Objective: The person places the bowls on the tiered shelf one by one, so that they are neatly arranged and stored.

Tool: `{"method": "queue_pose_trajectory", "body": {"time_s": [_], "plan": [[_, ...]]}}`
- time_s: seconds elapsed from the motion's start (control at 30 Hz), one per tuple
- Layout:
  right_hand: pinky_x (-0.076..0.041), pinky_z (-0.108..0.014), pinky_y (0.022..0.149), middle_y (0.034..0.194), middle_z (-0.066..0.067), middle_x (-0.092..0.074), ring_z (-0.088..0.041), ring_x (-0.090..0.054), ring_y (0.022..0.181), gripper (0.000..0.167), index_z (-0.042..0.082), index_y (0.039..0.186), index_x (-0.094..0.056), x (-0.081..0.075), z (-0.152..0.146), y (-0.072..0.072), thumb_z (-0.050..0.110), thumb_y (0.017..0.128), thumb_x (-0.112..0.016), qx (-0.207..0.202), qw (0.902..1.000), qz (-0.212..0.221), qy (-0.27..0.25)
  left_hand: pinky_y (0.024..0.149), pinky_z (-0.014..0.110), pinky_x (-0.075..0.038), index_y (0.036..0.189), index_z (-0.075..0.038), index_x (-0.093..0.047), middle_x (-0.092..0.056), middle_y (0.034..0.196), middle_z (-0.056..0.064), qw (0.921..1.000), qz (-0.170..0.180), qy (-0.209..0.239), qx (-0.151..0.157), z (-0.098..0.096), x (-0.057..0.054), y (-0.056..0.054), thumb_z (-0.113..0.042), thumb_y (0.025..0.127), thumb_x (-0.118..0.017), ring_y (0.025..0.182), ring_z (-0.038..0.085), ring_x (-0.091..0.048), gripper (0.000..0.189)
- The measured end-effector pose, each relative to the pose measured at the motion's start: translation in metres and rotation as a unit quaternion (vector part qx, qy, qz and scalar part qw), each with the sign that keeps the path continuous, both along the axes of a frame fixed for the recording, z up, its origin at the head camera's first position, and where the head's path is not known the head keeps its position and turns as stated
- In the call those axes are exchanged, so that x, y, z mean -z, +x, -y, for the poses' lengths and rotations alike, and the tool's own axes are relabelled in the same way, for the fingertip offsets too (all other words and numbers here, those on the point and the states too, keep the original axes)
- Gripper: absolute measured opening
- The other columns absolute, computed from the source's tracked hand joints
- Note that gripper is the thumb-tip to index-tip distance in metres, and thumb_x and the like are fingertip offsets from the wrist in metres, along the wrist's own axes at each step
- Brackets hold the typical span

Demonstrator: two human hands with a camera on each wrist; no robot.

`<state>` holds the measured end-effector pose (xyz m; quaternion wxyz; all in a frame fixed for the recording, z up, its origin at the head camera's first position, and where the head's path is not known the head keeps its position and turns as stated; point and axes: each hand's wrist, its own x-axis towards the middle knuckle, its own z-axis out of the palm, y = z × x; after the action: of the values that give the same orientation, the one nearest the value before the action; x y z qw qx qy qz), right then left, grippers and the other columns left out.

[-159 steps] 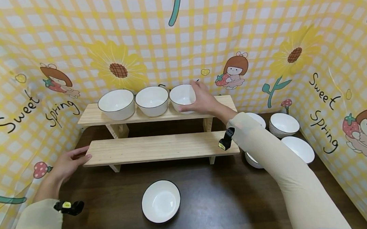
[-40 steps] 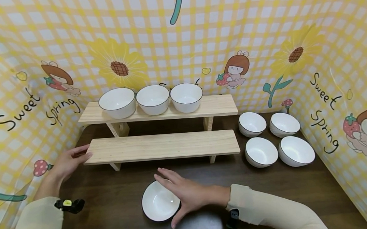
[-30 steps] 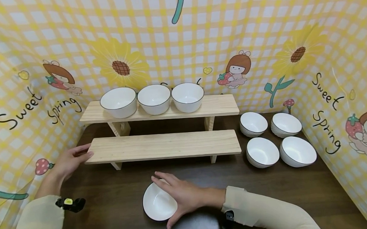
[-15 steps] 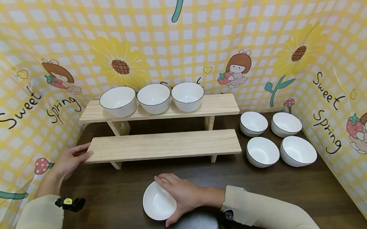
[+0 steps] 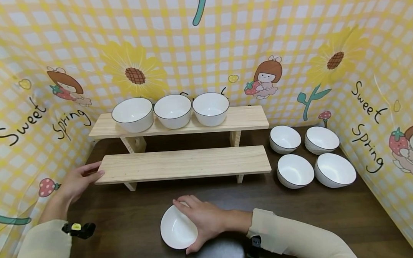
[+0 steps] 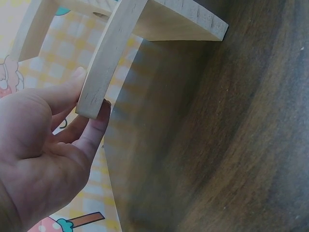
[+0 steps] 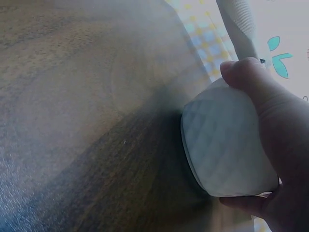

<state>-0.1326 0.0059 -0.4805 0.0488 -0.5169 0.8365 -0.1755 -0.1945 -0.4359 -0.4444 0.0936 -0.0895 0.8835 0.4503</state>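
My right hand (image 5: 207, 220) grips a white bowl (image 5: 176, 232) with a dark rim on the dark table, fingers at its far side and thumb at its near side. In the right wrist view, the faceted outer wall of this bowl (image 7: 227, 140) fills the span between thumb and fingers. At the left, my left hand (image 5: 78, 183) pinches the end of the lower board of a two-tier wooden shelf (image 5: 184, 164). The left wrist view has the thumb on one face of the board (image 6: 104, 72) and fingertips on the other.
On the upper board (image 5: 247, 117) three white bowls stand in a row, the middle one (image 5: 173, 112) beside its neighbours. Several more white bowls, one of them (image 5: 295, 172) nearest the shelf, cluster at the right. Yellow checked cloth (image 5: 203, 52) rises behind and on both sides.
My right hand has come down from the third bowl on the upper board to the front bowl, and its spread fingers have closed on it. The left hand stays at the shelf end.
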Motion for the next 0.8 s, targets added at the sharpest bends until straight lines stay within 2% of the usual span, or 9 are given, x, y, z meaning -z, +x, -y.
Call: {"method": "queue_pose_trajectory", "body": {"time_s": [0.43, 0.63, 0.8], "plan": [[-0.051, -0.029, 0.093, 0.152, -0.009, -0.037, -0.020, -0.040, 0.137, 0.129, 0.003, 0.159, -0.028, -0.006, -0.004, 0.000, 0.062, 0.063, -0.090, -0.008, 0.9999, 0.013, 0.003, 0.107, 0.067, -0.033, 0.158, 0.002, -0.029, -0.026, 0.156, 0.038, 1.0000, -0.002, 0.003, -0.004, -0.001, 0.001, 0.000, -0.046, 0.102, -0.059, 0.134, 0.048, -0.035, 0.079], [-0.053, -0.034, 0.090, 0.153, -0.009, -0.036, -0.020, -0.040, 0.138, 0.129, 0.005, 0.160, -0.027, -0.015, -0.012, 0.000, 0.060, 0.063, -0.090, 0.003, 0.9995, 0.031, -0.004, 0.106, 0.066, -0.034, 0.157, 0.003, -0.029, -0.025, 0.156, 0.038, 1.0000, -0.007, 0.003, -0.002, -0.001, 0.000, 0.001, -0.045, 0.103, -0.058, 0.132, 0.048, -0.035, 0.079], [-0.052, -0.038, 0.094, 0.156, -0.009, -0.034, -0.020, -0.037, 0.141, 0.129, 0.007, 0.162, -0.024, -0.026, -0.022, -0.002, 0.059, 0.064, -0.090, 0.013, 0.9987, 0.050, -0.007, 0.106, 0.066, -0.033, 0.157, 0.003, -0.029, -0.025, 0.156, 0.038, 0.9999, -0.008, 0.006, -0.004, -0.002, -0.001, 0.002, -0.044, 0.103, -0.058, 0.132, 0.048, -0.036, 0.078]]}}
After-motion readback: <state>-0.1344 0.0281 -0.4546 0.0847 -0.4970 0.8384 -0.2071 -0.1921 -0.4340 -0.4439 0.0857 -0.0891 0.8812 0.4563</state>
